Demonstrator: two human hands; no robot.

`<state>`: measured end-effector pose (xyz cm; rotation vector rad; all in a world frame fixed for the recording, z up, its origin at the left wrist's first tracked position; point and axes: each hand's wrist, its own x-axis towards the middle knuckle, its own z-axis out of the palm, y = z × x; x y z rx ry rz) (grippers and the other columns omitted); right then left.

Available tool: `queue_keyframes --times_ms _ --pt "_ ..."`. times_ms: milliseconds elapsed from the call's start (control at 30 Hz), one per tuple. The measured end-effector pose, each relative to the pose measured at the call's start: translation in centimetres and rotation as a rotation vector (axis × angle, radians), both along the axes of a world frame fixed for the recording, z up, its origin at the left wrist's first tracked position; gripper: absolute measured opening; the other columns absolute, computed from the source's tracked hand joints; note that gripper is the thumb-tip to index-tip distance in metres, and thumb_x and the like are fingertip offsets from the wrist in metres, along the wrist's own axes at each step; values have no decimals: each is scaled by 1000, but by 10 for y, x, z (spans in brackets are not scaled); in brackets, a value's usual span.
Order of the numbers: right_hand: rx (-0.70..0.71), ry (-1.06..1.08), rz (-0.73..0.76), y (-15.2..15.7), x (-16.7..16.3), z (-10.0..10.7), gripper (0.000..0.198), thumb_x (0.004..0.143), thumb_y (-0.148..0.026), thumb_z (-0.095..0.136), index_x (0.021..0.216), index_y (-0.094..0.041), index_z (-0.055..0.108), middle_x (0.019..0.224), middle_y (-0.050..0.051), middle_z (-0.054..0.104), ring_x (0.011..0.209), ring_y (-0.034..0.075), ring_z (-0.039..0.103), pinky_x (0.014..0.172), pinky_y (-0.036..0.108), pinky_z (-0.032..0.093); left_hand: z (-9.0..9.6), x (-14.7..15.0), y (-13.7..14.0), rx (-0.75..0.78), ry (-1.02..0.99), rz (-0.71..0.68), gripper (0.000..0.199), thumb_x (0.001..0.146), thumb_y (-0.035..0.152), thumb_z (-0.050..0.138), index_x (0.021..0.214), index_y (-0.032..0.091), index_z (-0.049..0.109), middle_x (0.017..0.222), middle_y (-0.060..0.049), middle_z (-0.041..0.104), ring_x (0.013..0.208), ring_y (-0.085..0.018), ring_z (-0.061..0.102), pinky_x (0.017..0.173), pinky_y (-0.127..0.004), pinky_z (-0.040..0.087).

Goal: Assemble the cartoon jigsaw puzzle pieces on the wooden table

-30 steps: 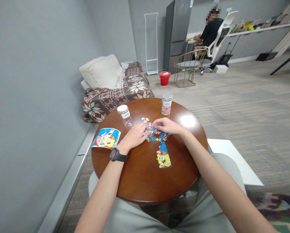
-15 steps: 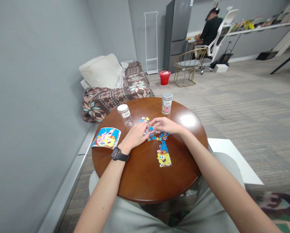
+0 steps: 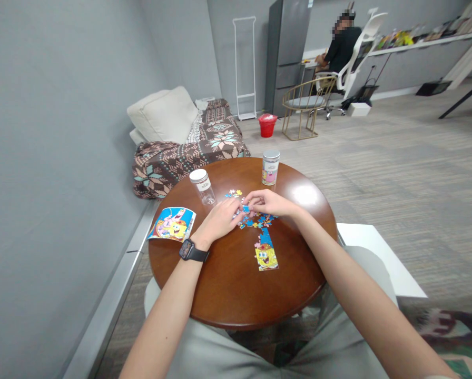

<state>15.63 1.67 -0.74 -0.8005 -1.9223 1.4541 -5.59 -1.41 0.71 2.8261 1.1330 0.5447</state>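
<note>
Over the loose jigsaw pieces [image 3: 255,223] on the round wooden table, my two hands meet. My left hand [image 3: 223,216], with a black watch on its wrist, has thumb and fingers closed at the left edge of a blue puzzle piece [image 3: 246,209]. From the other side, my right hand [image 3: 269,202] pinches the same piece; its fingertips are partly hidden. Nearer to me lies a joined strip of puzzle [image 3: 266,255] with a yellow cartoon face and blue above it. To the left rests a curved picture sheet [image 3: 173,223] of the cartoon.
A clear jar with a white lid [image 3: 203,185] stands behind my left hand. A printed jar with a silver lid [image 3: 270,167] is near the table's [image 3: 228,284] far edge. Beyond are a covered sofa [image 3: 188,152], a red bin [image 3: 267,126] and a seated person [image 3: 342,47].
The view has shifted very slightly. Both hands stay at nearly the same place over the pieces, still close together at the blue piece.
</note>
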Motion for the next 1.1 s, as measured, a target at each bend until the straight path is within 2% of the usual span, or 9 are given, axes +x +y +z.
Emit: queue_keyframes --times_ms 167,567,733,933,1100 --pt "23 -4 -6 0 1 0 34 76 -15 62 109 -15 57 73 0 72 69 16 71 69 28 56 0 -1 0 5 -4 -35 23 96 30 44 112 17 54 105 -8 61 100 -22 58 89 -37 47" --pt "34 -1 -27 1 1 -2 31 74 -14 61 104 -15 59 74 1 71 65 13 68 65 25 56 1 -3 1 1 27 -35 16 92 21 48 105 17 57 101 -8 61 99 -22 57 89 -38 48" --pt "30 -45 -11 1 2 -1 24 75 -15 62 99 -15 62 74 1 71 67 14 69 66 24 55 2 -3 0 1 51 -44 16 91 25 51 104 16 55 102 -9 60 98 -23 56 87 -38 48" --pt "-2 -82 9 -1 2 0 26 77 -29 68 98 -14 63 79 3 72 68 14 69 66 24 55 4 -1 -1 -5 39 -55 17 93 31 48 98 16 55 99 -9 60 97 -22 57 85 -36 48" --pt "25 -76 39 0 3 -1 26 77 -26 67 99 -14 63 77 3 71 69 13 68 70 25 54 4 -1 -1 -7 38 -60 19 93 34 48 95 16 55 96 -8 60 94 -22 57 83 -35 47"
